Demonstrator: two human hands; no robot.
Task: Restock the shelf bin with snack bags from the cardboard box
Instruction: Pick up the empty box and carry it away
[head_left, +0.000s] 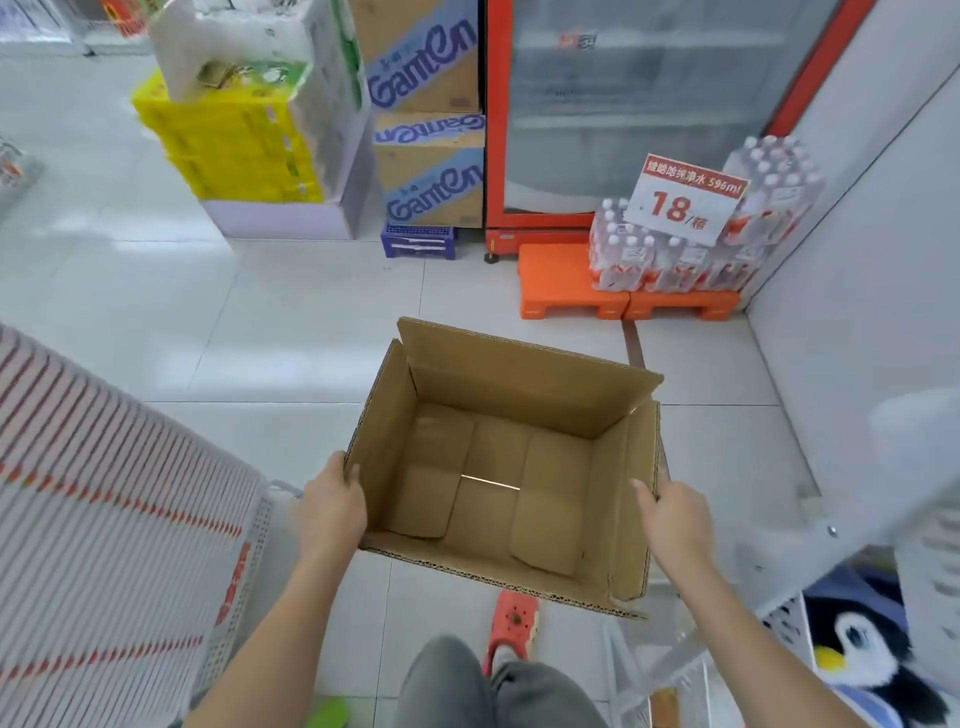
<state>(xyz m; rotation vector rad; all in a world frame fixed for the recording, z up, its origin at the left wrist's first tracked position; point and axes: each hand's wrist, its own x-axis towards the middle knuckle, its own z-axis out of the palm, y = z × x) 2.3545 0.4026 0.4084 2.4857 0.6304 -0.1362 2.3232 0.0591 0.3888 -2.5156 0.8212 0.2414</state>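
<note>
head view: both hands grasp an open brown cardboard box (498, 467) above the white tiled floor (260, 338), left hand (332, 499) gripping its left wall, right hand (672, 514) its right wall.

Ahead we see a red-framed glass-door cooler (623, 119), with shrink-wrapped packs of water bottles (691, 244) on orange plastic pallets (571, 296) under a white price sign reading 18 (685, 200). Left of it we have stacked brown cartons printed Ganten (431, 171), then yellow tissue packs (234, 150). Bottom right, a plush penguin (862, 654).
</note>
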